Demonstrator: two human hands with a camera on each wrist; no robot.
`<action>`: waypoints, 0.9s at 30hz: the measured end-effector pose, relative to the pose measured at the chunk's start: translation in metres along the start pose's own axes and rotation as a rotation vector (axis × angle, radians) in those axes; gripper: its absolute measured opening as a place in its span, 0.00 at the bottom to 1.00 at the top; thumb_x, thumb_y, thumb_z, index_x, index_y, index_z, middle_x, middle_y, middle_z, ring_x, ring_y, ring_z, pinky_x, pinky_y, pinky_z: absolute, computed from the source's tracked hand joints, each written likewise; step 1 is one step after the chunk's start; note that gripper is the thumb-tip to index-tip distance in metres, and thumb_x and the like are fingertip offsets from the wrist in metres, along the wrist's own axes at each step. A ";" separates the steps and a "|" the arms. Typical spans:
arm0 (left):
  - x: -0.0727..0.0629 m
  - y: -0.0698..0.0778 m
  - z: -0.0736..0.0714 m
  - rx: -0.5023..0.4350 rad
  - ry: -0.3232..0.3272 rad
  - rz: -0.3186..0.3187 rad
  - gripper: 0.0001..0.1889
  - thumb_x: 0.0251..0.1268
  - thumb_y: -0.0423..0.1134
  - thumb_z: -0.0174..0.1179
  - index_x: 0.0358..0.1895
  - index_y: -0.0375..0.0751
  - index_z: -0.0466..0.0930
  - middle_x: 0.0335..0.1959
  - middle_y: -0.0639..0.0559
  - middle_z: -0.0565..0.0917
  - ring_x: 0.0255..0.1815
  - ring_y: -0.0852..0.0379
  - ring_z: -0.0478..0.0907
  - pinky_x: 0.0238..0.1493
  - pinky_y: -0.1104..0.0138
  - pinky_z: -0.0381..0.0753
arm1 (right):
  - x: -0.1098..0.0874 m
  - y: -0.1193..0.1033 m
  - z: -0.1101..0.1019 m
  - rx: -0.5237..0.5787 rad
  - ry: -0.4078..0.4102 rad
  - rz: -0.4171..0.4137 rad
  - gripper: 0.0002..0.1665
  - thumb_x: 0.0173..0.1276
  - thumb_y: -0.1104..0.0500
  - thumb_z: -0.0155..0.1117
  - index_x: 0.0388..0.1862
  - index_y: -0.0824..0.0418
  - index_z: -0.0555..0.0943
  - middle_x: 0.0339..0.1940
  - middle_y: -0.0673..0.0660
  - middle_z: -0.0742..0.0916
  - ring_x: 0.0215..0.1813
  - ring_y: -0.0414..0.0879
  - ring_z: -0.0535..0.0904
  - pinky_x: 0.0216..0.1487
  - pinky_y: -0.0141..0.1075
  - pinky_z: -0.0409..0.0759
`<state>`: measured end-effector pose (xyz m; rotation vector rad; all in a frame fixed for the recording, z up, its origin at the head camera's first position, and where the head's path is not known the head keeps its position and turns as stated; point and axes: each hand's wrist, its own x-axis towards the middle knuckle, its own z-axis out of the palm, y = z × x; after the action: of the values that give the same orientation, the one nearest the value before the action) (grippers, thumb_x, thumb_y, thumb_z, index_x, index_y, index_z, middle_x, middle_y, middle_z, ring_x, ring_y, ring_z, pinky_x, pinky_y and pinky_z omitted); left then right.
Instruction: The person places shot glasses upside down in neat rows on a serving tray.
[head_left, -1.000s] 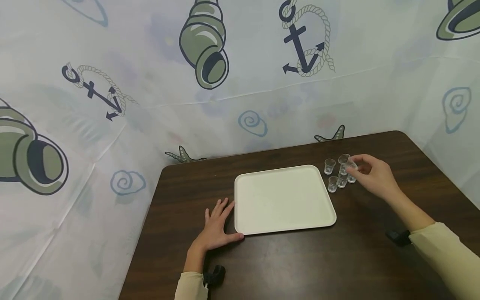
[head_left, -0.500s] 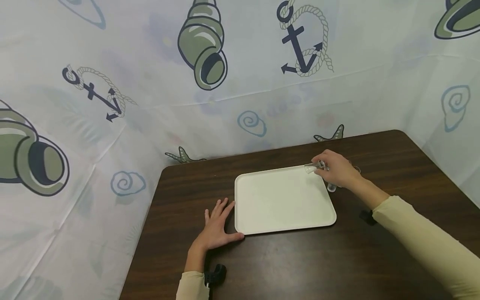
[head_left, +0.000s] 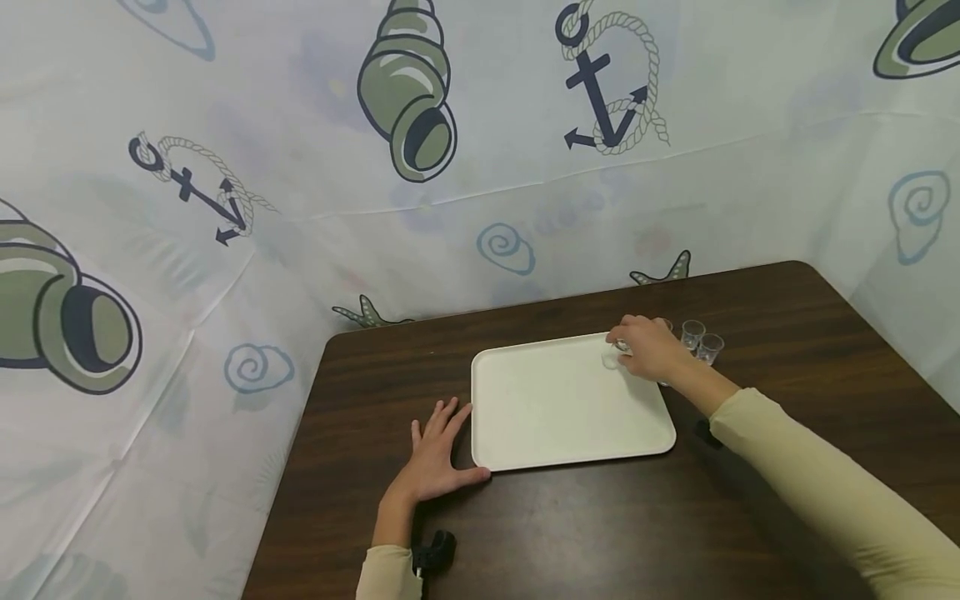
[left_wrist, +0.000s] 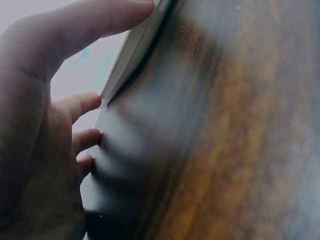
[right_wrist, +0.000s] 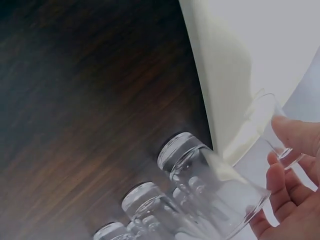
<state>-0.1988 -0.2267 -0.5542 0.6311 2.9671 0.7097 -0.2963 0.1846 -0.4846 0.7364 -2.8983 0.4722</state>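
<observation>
My right hand (head_left: 651, 346) is over the far right corner of the white tray (head_left: 555, 408), pinching a small clear shot glass (right_wrist: 270, 125) between thumb and fingers. In the right wrist view its mouth faces the tray, so the glass is turned upside down, close over the surface. My left hand (head_left: 437, 467) lies at the tray's near left corner with fingers spread, thumb and forefinger at the rim. More shot glasses (head_left: 708, 348) stand upright on the table just right of the tray, partly hidden by my right hand; one large glass (right_wrist: 210, 185) appears near my fingers in the wrist view.
The dark wooden table (head_left: 570, 533) extends around the tray. A pale curtain (head_left: 315, 125) printed with shells and anchors hangs behind the table's far edge. Black wrist straps (head_left: 433, 550) sit below the hands.
My right hand has picked up a shot glass from the group, carried it left, turned it mouth down and lowered it over the tray's far right corner. The left hand stays in place.
</observation>
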 end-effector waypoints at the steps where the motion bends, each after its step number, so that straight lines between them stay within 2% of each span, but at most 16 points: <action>1: 0.000 0.000 0.000 -0.001 0.001 -0.003 0.56 0.47 0.70 0.67 0.79 0.57 0.50 0.79 0.45 0.49 0.79 0.42 0.39 0.65 0.30 0.33 | 0.001 -0.001 0.000 -0.004 -0.001 -0.006 0.20 0.59 0.65 0.73 0.52 0.63 0.84 0.44 0.58 0.83 0.46 0.56 0.78 0.49 0.59 0.71; 7: -0.002 0.000 -0.001 -0.008 0.011 -0.003 0.56 0.48 0.70 0.67 0.79 0.57 0.51 0.79 0.45 0.50 0.79 0.42 0.39 0.66 0.31 0.32 | 0.007 -0.007 0.002 0.006 -0.009 -0.030 0.22 0.58 0.67 0.72 0.53 0.63 0.84 0.44 0.59 0.83 0.47 0.56 0.79 0.49 0.57 0.71; 18: -0.001 0.000 0.000 -0.014 0.012 -0.002 0.56 0.48 0.70 0.66 0.79 0.57 0.50 0.79 0.44 0.50 0.79 0.43 0.39 0.66 0.32 0.31 | 0.008 -0.012 0.003 0.048 -0.051 0.009 0.23 0.60 0.69 0.70 0.56 0.64 0.82 0.46 0.60 0.82 0.45 0.55 0.80 0.51 0.56 0.72; 27: 0.000 0.000 0.000 -0.029 0.018 0.004 0.56 0.47 0.70 0.67 0.79 0.55 0.52 0.79 0.44 0.50 0.79 0.41 0.40 0.65 0.31 0.30 | 0.001 -0.014 0.001 0.077 -0.046 0.042 0.30 0.60 0.70 0.70 0.63 0.64 0.77 0.51 0.63 0.80 0.45 0.57 0.81 0.42 0.48 0.80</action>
<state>-0.1988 -0.2265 -0.5544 0.6321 2.9665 0.7614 -0.2907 0.1718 -0.4811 0.7067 -2.9586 0.5815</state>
